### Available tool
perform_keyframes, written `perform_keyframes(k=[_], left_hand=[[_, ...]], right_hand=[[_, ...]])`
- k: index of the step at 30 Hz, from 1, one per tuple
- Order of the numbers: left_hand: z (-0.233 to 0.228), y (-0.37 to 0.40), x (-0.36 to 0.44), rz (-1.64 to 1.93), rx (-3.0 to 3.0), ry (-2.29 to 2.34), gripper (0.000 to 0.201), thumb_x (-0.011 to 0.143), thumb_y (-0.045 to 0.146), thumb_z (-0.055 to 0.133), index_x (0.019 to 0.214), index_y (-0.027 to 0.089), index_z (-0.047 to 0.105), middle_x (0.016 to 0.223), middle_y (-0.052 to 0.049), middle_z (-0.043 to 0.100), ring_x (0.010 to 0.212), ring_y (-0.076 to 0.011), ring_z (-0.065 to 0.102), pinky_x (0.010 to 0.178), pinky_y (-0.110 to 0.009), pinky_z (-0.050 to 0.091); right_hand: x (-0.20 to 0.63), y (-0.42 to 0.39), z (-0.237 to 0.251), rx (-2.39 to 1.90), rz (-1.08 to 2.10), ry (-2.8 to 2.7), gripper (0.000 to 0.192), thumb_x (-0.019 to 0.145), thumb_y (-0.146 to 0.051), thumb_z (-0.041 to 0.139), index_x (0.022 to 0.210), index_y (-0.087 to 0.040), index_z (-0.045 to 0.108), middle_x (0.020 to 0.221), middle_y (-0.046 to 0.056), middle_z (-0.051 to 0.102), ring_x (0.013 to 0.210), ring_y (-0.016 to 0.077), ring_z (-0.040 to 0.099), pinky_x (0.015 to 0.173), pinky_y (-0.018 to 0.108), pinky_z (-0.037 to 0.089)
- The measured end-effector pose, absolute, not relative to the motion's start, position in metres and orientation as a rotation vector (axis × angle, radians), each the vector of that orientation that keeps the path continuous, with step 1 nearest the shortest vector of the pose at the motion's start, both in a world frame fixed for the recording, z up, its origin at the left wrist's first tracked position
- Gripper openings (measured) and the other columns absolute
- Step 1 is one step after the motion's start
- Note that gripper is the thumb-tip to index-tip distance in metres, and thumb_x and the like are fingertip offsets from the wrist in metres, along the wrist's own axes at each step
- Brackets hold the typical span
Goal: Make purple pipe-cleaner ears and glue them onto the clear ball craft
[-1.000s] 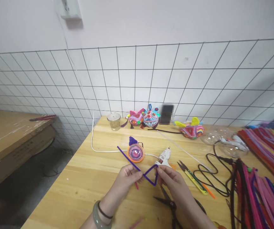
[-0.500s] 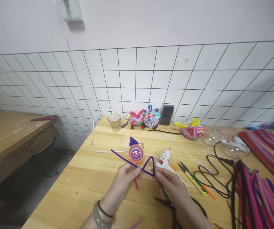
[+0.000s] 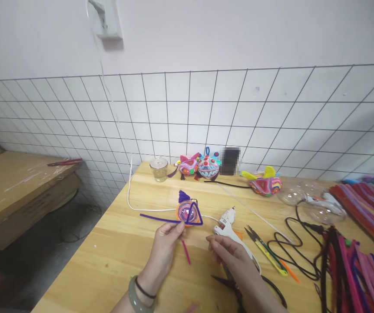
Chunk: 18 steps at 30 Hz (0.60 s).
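My left hand (image 3: 167, 248) pinches a purple pipe cleaner (image 3: 173, 219) between thumb and fingertips, holding it above the tabletop (image 3: 115, 256). One end of the stem is bent into a small triangle, which stands in front of the round orange and pink ornament (image 3: 186, 212); the other end runs out straight to the left. The ornament rests on the tabletop just beyond my fingers, with a purple cone on top of it. On my left wrist sit a pale green bangle (image 3: 134, 295) and a thin black band.

My right hand (image 3: 227, 256) holds nothing. Its fingers are loosely curled, and it hovers just to the right of the pipe cleaner, apart from it. A white glue gun (image 3: 227, 219) lies just behind that hand, and its white cord trails left across the wood. A short pink stem piece (image 3: 186, 252) lies on the tabletop between my hands. Black scissors (image 3: 235, 287) lie partly hidden under my right forearm.

Further right are yellow-handled snips (image 3: 265, 250), a looping black cable (image 3: 304, 256) and a heap of coloured pipe cleaners (image 3: 362, 243). Against the tiled wall stand a small glass jar (image 3: 159, 168) and several bright finished craft figures (image 3: 200, 166).
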<state>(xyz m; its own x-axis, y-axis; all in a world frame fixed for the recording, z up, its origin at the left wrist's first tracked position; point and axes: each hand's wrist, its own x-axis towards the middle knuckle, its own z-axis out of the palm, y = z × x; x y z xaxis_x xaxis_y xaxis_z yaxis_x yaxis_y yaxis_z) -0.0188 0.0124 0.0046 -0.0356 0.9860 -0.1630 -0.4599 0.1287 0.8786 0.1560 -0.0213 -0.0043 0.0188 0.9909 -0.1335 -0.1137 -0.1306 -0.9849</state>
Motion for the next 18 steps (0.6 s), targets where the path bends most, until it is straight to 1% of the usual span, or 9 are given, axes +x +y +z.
perform_keyframes(k=[5, 10, 18], left_hand=[[0.0055, 0.0126, -0.0195, 1.37, 0.691, 0.97, 0.025, 0.058, 0.033, 0.081, 0.056, 0.014, 0.066, 0.055, 0.001, 0.061, 0.055, -0.011, 0.053, 0.059, -0.024, 0.043], [0.006, 0.0136, -0.0194, 1.396, 0.674, 0.972, 0.026, 0.056, 0.034, 0.082, 0.056, 0.014, 0.066, 0.053, 0.001, 0.061, 0.054, -0.0106, 0.053, 0.057, -0.023, 0.043], [0.0087, 0.0143, -0.0206, 1.412, 0.662, 0.973, 0.026, 0.055, 0.034, 0.082, 0.056, 0.013, 0.066, 0.052, 0.001, 0.061, 0.054, -0.0105, 0.052, 0.057, -0.023, 0.043]], right_hand=[[0.1564, -0.0205, -0.0054, -1.224, 1.342, -1.06, 0.039, 0.067, -0.055, 0.072, 0.078, -0.017, 0.073, 0.063, 0.002, 0.062, 0.049, 0.0124, 0.049, 0.048, 0.025, 0.039], [0.1572, -0.0212, -0.0061, -1.226, 1.337, -1.062, 0.036, 0.07, -0.052, 0.071, 0.08, -0.018, 0.073, 0.065, 0.001, 0.061, 0.051, 0.0125, 0.05, 0.05, 0.025, 0.039], [0.1555, -0.0202, -0.0013, -1.238, 1.352, -1.054, 0.042, 0.064, -0.056, 0.073, 0.077, -0.016, 0.073, 0.065, 0.002, 0.061, 0.049, 0.0118, 0.05, 0.048, 0.025, 0.039]])
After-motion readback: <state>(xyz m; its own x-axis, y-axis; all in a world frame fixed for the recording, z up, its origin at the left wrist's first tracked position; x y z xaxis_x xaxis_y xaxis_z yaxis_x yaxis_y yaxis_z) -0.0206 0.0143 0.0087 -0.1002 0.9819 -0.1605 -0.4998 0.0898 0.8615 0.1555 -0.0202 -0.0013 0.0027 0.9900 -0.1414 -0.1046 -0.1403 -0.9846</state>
